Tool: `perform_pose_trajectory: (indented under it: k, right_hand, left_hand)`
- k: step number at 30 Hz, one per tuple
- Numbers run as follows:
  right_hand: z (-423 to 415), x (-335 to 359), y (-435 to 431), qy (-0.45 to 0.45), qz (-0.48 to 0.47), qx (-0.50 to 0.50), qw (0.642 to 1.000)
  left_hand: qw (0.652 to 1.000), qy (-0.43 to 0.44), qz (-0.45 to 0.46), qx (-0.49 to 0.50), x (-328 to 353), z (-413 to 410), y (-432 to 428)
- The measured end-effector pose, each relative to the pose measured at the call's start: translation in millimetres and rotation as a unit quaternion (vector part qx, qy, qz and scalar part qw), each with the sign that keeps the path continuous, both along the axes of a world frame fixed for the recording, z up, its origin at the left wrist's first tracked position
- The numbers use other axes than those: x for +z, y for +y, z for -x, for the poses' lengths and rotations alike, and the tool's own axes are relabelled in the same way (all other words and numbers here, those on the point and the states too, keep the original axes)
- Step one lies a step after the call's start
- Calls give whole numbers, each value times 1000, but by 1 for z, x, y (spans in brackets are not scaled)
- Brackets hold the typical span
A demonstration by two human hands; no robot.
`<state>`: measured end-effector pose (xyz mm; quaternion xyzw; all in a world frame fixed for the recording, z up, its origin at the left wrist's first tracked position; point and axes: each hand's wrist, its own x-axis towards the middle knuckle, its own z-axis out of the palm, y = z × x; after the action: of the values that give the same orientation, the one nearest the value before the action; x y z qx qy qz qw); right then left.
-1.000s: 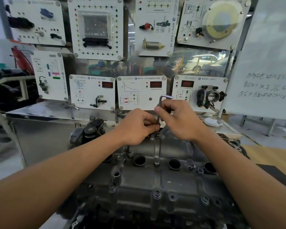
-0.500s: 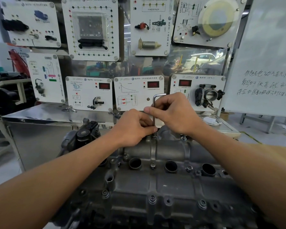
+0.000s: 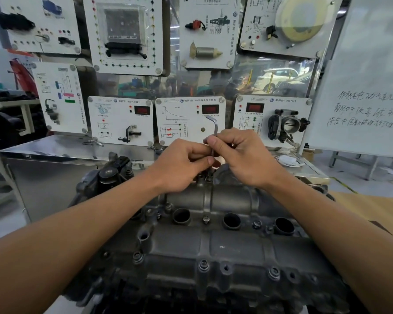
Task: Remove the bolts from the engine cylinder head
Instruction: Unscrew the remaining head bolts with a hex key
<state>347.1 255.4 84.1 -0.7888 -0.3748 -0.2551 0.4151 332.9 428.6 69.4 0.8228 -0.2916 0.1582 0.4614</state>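
Observation:
The dark grey engine cylinder head [image 3: 213, 245] fills the lower middle of the head view. A silver L-shaped hex key [image 3: 214, 130] stands upright in a bolt [image 3: 209, 174] at the head's far edge, its short arm pointing left at the top. My right hand [image 3: 243, 157] pinches the key's shaft between thumb and fingers. My left hand [image 3: 182, 164] pinches the shaft lower down, just above the bolt. Several more bolts sit in the head, among them one [image 3: 206, 219] between the round plug wells and one [image 3: 203, 266] in the near row.
A steel cabinet top [image 3: 55, 150] stands right behind the engine, carrying upright white training panels [image 3: 120, 121] and a throttle body [image 3: 286, 125]. A whiteboard [image 3: 363, 87] with handwriting is at the right. A white cable [image 3: 286, 160] lies on the cabinet.
The key's short arm has swung from pointing right to pointing left. Both hands stay on the shaft, and the bolt head now stands visibly above the cylinder head.

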Motion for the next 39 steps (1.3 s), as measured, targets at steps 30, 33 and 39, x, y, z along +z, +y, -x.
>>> perform_pose_trajectory:
  k: [30, 33, 39]
  right_hand:
    - [7, -9, 3, 20, -80, 6, 997]
    - [8, -8, 5, 34, -148, 7, 988]
    - [4, -7, 10, 58, -199, -6, 978]
  left_hand:
    - [998, -16, 67, 2, -6, -3, -6]
    - [995, -25, 92, 12, -6, -4, -9]
    - [993, -40, 105, 46, -7, -8, -13]
